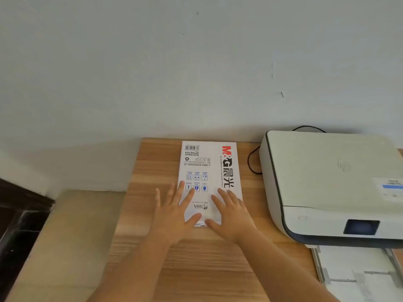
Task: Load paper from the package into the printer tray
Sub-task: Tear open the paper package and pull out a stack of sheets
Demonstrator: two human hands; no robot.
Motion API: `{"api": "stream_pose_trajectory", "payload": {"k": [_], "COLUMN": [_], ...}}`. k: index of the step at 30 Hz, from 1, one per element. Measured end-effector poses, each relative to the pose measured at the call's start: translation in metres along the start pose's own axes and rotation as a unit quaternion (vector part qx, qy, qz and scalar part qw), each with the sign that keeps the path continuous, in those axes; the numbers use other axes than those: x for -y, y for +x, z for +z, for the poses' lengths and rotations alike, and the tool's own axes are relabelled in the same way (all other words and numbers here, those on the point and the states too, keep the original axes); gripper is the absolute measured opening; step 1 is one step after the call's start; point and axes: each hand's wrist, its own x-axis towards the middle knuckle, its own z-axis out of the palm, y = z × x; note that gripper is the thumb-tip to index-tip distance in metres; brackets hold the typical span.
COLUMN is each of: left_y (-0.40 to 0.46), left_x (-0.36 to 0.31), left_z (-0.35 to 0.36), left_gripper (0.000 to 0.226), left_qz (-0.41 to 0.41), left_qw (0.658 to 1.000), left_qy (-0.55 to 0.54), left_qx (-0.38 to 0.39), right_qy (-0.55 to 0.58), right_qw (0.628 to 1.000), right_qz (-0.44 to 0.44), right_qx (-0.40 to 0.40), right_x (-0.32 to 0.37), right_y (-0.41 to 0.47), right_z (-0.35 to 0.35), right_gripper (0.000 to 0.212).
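A white paper package [209, 168] with red and black printing lies flat on the wooden table [152, 171], its long side running away from me. My left hand [174, 214] rests with fingers spread over its near left corner. My right hand [231, 214] lies spread over its near right corner. Neither hand grips anything. To the right stands a white printer [327, 184] with a dark screen. Its paper tray [357, 273] is pulled out toward me at the lower right.
A black cable [253, 162] loops between the package and the printer by the white wall. Left of the table there is a beige floor [72, 236] and dark furniture [19, 214].
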Motion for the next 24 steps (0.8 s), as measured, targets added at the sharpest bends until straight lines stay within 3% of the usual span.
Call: {"api": "stream_pose_trajectory", "payload": {"k": [4,10,24], "left_y": [0.0,-0.001,-0.002], "left_x": [0.007,0.016,0.024], "left_z": [0.003,0.003,0.003], "left_gripper": [0.076,0.077,0.077], "left_qz": [-0.007,-0.001,0.012], "left_qw": [1.0,1.0,0.999], "left_qy": [0.029,0.018,0.03], "left_qx": [-0.008,0.0,-0.001], "right_qy": [0.03,0.04,0.15], "right_qw": [0.999,0.998,0.977], "right_qz": [0.002,0.04,0.151], "right_qx": [-0.036,-0.019,-0.008], "right_x": [0.012,0.022,0.021], "right_y": [0.008,0.02,0.041], "right_z": [-0.002,0.004,0.011], "right_gripper": [0.059,0.033,0.037]}}
